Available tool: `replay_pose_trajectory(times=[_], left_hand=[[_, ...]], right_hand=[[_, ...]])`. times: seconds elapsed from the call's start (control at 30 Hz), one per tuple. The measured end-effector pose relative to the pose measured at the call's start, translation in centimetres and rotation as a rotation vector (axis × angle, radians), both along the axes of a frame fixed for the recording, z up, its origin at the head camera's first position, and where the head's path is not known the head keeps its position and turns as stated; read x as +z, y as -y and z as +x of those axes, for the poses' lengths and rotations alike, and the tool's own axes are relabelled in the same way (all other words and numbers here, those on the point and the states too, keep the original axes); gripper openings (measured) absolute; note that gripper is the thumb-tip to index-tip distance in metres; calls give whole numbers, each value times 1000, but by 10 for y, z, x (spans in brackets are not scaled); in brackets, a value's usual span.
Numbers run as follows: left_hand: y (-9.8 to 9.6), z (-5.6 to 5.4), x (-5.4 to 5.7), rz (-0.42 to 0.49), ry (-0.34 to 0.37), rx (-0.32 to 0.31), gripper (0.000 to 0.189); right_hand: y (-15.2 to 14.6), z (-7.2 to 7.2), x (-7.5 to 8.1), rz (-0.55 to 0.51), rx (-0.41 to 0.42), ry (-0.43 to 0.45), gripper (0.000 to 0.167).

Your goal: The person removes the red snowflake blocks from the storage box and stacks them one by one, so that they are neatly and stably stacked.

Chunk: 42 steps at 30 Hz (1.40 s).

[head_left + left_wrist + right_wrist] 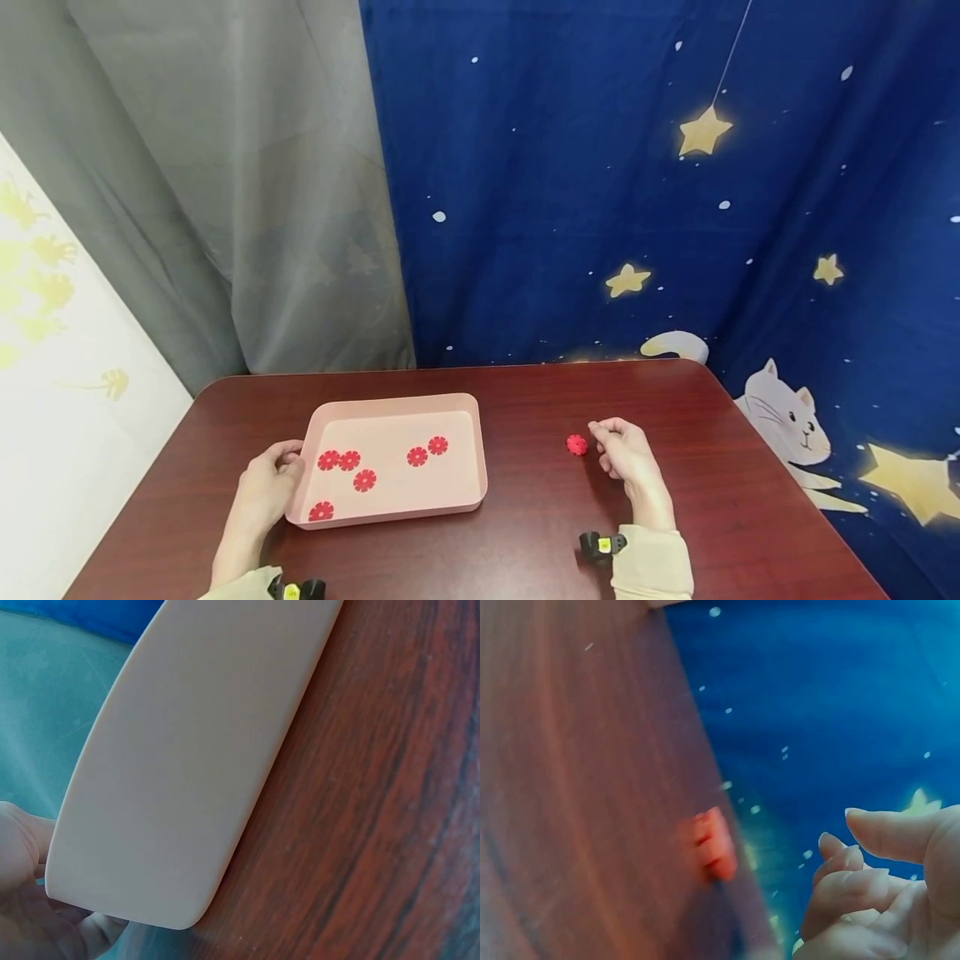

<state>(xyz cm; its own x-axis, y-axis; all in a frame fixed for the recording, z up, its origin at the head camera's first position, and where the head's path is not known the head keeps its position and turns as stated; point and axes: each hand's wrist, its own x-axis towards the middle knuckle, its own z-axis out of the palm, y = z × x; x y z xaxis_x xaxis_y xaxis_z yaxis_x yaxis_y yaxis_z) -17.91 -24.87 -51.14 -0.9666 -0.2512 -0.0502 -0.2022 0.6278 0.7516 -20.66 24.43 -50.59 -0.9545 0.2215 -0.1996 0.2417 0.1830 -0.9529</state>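
Observation:
My left hand (270, 483) grips the left end of a shallow pale pink tray (397, 508). In the left wrist view the tray's outer wall (187, 765) fills the middle, with thumb and fingers at its end. Several flat red notched plastic discs (364, 481) lie inside the tray. Right of it, apart from the others, a single red notched disc (577, 445) shows against the table, just left of my right hand (626, 450). In the right wrist view that disc appears edge-on and blurred. My right fingers are loosely bent, thumb apart from them, with nothing between.
The dark red-brown wooden table (532, 550) has rounded far corners. Behind it hang a grey curtain (307, 183) and a blue curtain (555, 167) with stars and a cat. A white patterned panel (67, 400) stands at the left. Each wrist wears a small black camera.

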Motion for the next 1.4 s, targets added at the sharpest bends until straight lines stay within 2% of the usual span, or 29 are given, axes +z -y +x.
replay_pose_trajectory(times=[0.23, 0.4, 0.6, 0.8, 0.97, 1.1, 1.23, 1.4], left_hand=[[2, 1, -1, -13, -9, -1, 36], [1, 1, -1, -8, -14, -7, 36], [4, 3, 2, 3, 2, -12, 38], [3, 4, 3, 6, -10, -19, 37], [0, 4, 1, 16, -20, -24, 36], [1, 4, 1, 10, -27, -20, 36], [1, 3, 1, 10, -32, -19, 36], [1, 4, 2, 10, -33, -18, 36]], right_hand=[[16, 5, 24, 25, 31, -81, 21], [34, 8, 38, -10, 74, -153, 17], [71, 6, 43, 29, 169, -236, 12], [115, 1, 42, 67, 297, -261, 10], [151, -8, 37, 90, 389, -229, 12], [177, -17, 36, 49, 426, -177, 13], [195, -25, 32, 24, 397, -110, 12], [209, -34, 21, 158, 311, -6, 18]])
